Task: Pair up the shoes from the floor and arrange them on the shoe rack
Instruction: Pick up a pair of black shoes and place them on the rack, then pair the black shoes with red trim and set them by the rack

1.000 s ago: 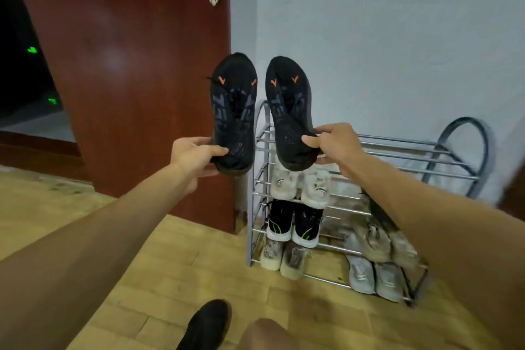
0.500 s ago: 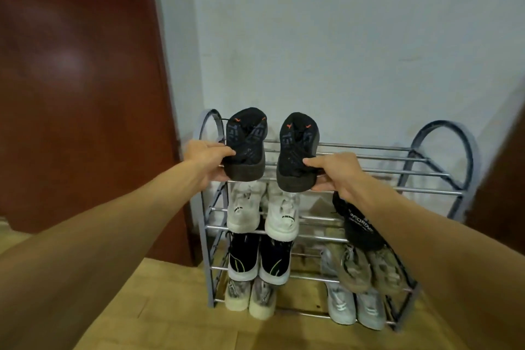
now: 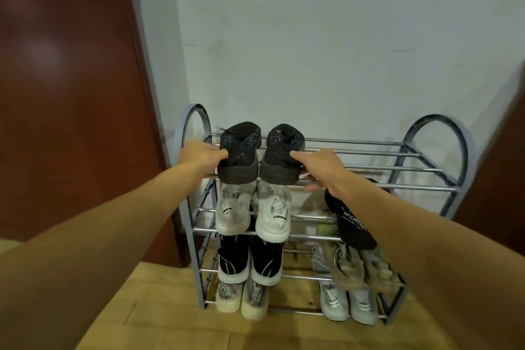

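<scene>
Both your arms reach straight forward and slightly down, elbows nearly extended, forearms converging on the top tier of the shoe rack point(image 3: 397, 169). Your left hand point(image 3: 203, 155) grips the left black shoe point(image 3: 240, 156) from its outer side, thumb laid across the upper near the heel and the other fingers hidden behind the shoe. Your right hand point(image 3: 321, 167) holds the right black shoe point(image 3: 281, 159) the same way from the opposite side: thumb pressed on the upper, fingers curled below the sole edge by the front rail.

The two shoes sit side by side at the left end of the top tier, soles down, toes toward the wall point(image 3: 312, 37), heels overhanging the front rail. They are almost touching each other. Whether their full weight is on the rails cannot be told.

Directly under them a white pair point(image 3: 230, 213) occupies the second tier, a black pair with green stripes point(image 3: 234, 261) the third, and a pale pair point(image 3: 241, 298) the bottom. Beneath your right forearm a black item with white lettering point(image 3: 352, 224) lies on the second tier, above an olive pair point(image 3: 358, 267) and a grey pair point(image 3: 349, 304). The rack stands on a wooden floor point(image 3: 170, 307) beside a red-brown door point(image 3: 71, 94).
</scene>
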`<action>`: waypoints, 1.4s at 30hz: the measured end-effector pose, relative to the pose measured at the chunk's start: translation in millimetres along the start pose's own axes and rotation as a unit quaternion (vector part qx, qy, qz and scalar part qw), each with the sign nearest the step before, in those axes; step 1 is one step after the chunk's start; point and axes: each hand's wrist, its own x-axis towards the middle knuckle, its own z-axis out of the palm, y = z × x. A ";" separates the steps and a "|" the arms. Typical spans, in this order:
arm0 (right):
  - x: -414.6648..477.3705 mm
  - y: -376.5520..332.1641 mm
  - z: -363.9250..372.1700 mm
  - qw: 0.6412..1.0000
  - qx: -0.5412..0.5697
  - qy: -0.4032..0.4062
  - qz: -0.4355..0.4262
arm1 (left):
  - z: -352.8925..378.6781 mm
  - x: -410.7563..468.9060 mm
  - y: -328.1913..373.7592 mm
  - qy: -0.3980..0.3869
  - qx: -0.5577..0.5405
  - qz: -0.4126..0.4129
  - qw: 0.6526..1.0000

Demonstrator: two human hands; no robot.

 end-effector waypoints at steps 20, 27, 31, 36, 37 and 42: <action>-174.6 -23.4 91.1 0.952 -0.250 -0.130 -0.117 | -115.3 -152.1 -51.4 -0.182 0.053 0.037 0.981; -236.2 45.9 195.1 0.900 -0.332 -0.268 -0.090 | -137.5 -191.8 -167.6 -0.199 0.076 -0.048 0.976; -245.3 99.3 239.6 0.885 -0.339 -0.319 -0.023 | -140.8 -207.1 -248.4 -0.202 0.098 -0.120 0.967; -249.7 160.6 282.4 0.862 -0.357 -0.358 0.028 | -131.9 -227.0 -357.3 -0.167 0.120 -0.230 0.951; -250.7 171.4 289.9 0.854 -0.366 -0.368 0.034 | -129.1 -229.5 -376.4 -0.165 0.127 -0.248 0.946; -240.0 202.1 317.5 0.794 -0.436 -0.424 0.007 | -120.5 -236.8 -448.9 -0.172 0.169 -0.313 0.919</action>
